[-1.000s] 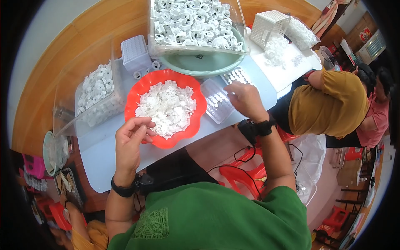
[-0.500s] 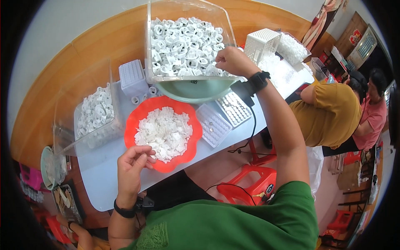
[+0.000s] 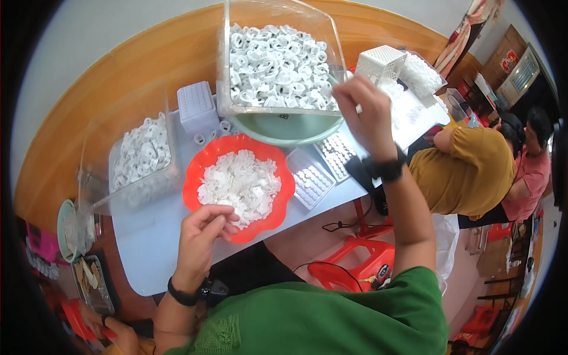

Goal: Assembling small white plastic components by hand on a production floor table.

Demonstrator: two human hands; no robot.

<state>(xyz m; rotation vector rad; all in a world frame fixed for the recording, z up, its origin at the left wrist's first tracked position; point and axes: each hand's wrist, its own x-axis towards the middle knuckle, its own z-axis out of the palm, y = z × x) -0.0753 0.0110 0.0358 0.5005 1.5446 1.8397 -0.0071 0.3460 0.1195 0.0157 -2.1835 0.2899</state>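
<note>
My left hand [image 3: 204, 231] is at the near left rim of a red scalloped bowl [image 3: 192, 173], thumb and fingers drawn together. Whatever they pinch, if anything, is too small to make out. Thin white flakes or slips [image 3: 239, 183] fill the bowl. Motion blurs my right hand [image 3: 368, 112], raised beside the right wall of a large clear bin [image 3: 223, 71]; its fingers are bent and their grip is unclear. Many small white ring-shaped plastic parts [image 3: 278, 68] lie in that bin, which rests over a pale green basin [image 3: 278, 130].
Another clear bin [image 3: 171, 160] of white parts stands left. White grid trays [image 3: 310, 180] lie right of the bowl, and stacked ones [image 3: 197, 106] behind it. A perforated white basket [image 3: 378, 64] is at the far right. Co-workers sit right; a red stool [image 3: 349, 266] is below the table.
My right hand has moved right and nearer, away from the white parts in the large bin. My left hand stays by the bowl, and the whole view has shifted slightly.
</note>
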